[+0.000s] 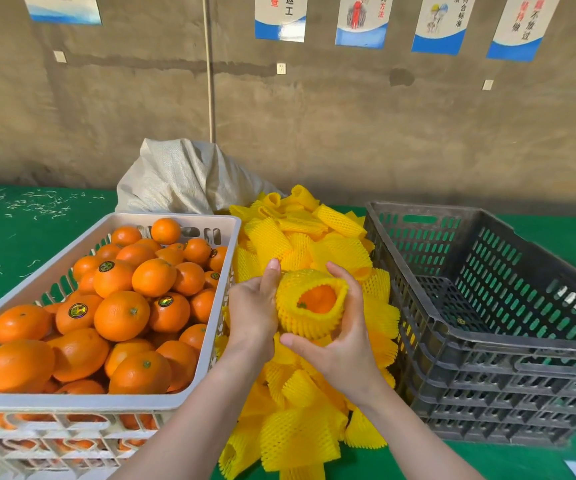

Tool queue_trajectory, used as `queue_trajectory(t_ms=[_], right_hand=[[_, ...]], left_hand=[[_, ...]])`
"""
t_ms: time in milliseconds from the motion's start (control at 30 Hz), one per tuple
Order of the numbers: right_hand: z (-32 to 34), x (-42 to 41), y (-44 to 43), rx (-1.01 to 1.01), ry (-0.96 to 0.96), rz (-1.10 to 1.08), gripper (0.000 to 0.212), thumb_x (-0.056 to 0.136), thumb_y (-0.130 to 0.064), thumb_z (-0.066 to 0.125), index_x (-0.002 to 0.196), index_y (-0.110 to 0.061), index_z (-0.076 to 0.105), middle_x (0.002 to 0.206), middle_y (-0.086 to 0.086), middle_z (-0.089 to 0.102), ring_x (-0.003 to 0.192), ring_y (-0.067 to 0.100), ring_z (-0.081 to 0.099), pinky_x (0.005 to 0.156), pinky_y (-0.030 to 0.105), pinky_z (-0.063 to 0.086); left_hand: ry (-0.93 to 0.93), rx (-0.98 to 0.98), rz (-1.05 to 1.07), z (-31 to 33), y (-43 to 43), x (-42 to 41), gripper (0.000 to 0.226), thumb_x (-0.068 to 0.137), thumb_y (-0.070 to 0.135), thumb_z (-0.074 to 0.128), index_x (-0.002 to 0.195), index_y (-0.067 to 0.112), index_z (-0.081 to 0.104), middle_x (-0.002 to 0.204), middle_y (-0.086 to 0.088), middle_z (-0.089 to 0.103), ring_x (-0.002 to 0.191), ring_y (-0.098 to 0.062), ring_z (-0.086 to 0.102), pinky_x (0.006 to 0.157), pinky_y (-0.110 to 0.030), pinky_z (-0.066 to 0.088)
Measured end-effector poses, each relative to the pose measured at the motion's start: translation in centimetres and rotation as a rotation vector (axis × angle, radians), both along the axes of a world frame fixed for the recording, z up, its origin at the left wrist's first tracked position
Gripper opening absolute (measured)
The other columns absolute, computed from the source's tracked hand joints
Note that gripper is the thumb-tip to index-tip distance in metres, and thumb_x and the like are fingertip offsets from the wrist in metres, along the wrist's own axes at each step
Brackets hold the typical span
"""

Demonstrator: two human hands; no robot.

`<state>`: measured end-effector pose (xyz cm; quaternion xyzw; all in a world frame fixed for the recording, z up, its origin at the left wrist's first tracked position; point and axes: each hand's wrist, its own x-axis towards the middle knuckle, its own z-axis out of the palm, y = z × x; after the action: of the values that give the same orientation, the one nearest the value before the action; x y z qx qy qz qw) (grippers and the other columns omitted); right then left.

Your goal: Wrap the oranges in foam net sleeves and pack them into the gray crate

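Head: orange point(318, 299) peeks from yellow sleeve point(298, 323).

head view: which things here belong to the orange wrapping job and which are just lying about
Job: round orange in a yellow foam net sleeve, held by left hand and right hand; heap of yellow foam net sleeves; white plastic crate of oranges; dark gray slatted plastic crate.
Lying about: white woven sack; wall posters.
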<state>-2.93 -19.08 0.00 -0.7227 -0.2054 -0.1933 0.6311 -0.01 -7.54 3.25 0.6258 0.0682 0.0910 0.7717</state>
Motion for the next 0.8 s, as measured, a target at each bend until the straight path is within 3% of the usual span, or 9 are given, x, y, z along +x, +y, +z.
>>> queue_trajectory(t_ms=[67,233,333,433,533,600,667,733,800], right_hand=[[0.0,0.1,0.0,0.077,0.024,0.012,0.084,0.058,-0.039,0.083,0.129,-0.04,0.037,0.131,-0.009,0.048,0.121,0.01,0.05,0.088,0.02,0.049],[0.2,0.1,0.1,0.131,0.12,0.044,0.09,0.051,-0.064,0.079,0.127,-0.034,0.041,0.13,-0.004,0.052,0.119,0.012,0.054,0.086,0.024,0.051],[0.9,0.1,-0.4,-0.034,0.06,-0.048,0.09,0.055,-0.063,0.076,0.131,-0.046,0.032,0.138,-0.019,0.041,0.129,0.002,0.04,0.095,0.014,0.043],[1.4,0.5,-0.7,-0.149,-0.04,-0.033,0.104,0.055,-0.059,0.078,0.139,-0.05,0.017,0.146,-0.021,0.03,0.135,-0.004,0.027,0.101,0.007,0.032],[1.3,0.7,0.2,0.022,-0.044,-0.083,0.09,0.056,-0.047,0.08,0.132,-0.045,0.032,0.131,-0.031,0.04,0.122,-0.011,0.04,0.087,0.005,0.041],[1.1,1.0,1.1,0.215,-0.004,-0.135,0.078,0.056,-0.043,0.08,0.122,-0.044,0.04,0.125,-0.027,0.046,0.112,-0.012,0.048,0.078,0.006,0.045],[0.9,1.5,1.6,0.395,0.06,-0.183,0.065,0.061,-0.041,0.082,0.115,-0.043,0.045,0.12,-0.02,0.051,0.102,-0.012,0.055,0.072,0.008,0.048],[0.9,2.0,1.5,0.458,0.106,-0.224,0.054,0.07,-0.046,0.076,0.113,-0.038,0.046,0.116,-0.017,0.053,0.096,-0.014,0.056,0.07,0.007,0.047],[1.2,2.5,0.7,0.392,0.119,-0.263,0.049,0.076,-0.054,0.062,0.116,-0.03,0.047,0.112,-0.016,0.055,0.096,-0.014,0.056,0.073,0.005,0.044]], left_hand=[[-0.005,0.023,0.027,0.1,-0.2,0.1,0.053,0.094,0.039,0.052,0.089,-0.012,0.066,0.085,-0.023,0.062,0.08,-0.031,0.056,0.08,-0.048,0.049],[0.054,0.004,0.067,-0.7,-0.6,0.7,0.024,0.099,0.018,0.049,0.079,0.006,0.054,0.078,-0.014,0.046,0.076,-0.024,0.04,0.068,-0.04,0.036],[-0.006,0.089,0.094,-0.7,-0.3,0.6,0.038,0.098,0.022,0.052,0.074,-0.007,0.059,0.07,-0.024,0.05,0.07,-0.025,0.043,0.061,-0.045,0.041],[-0.129,0.272,0.123,-0.3,0.0,0.8,0.056,0.094,0.032,0.054,0.062,-0.014,0.052,0.059,-0.028,0.047,0.059,-0.022,0.037,0.054,-0.049,0.037],[-0.005,0.155,0.122,-0.5,-0.4,1.2,0.046,0.096,0.026,0.055,0.06,-0.002,0.051,0.06,-0.018,0.046,0.06,-0.023,0.039,0.056,-0.04,0.036],[0.156,-0.031,0.127,-0.8,-1.6,1.2,0.046,0.096,0.016,0.055,0.054,0.006,0.043,0.049,-0.009,0.041,0.054,-0.019,0.037,0.049,-0.031,0.035],[0.228,-0.148,0.125,-0.7,-2.9,0.9,0.052,0.096,0.019,0.056,0.049,0.014,0.033,0.039,0.002,0.03,0.045,-0.016,0.028,0.041,-0.024,0.026],[0.204,-0.122,0.131,-0.8,-3.8,0.8,0.051,0.096,0.028,0.055,0.051,0.016,0.034,0.04,0.004,0.027,0.039,-0.014,0.026,0.042,-0.024,0.023],[0.13,0.045,0.147,-0.8,-3.6,0.6,0.028,0.097,0.031,0.053,0.074,0.014,0.052,0.053,0.002,0.042,0.041,-0.01,0.039,0.044,-0.025,0.032]])
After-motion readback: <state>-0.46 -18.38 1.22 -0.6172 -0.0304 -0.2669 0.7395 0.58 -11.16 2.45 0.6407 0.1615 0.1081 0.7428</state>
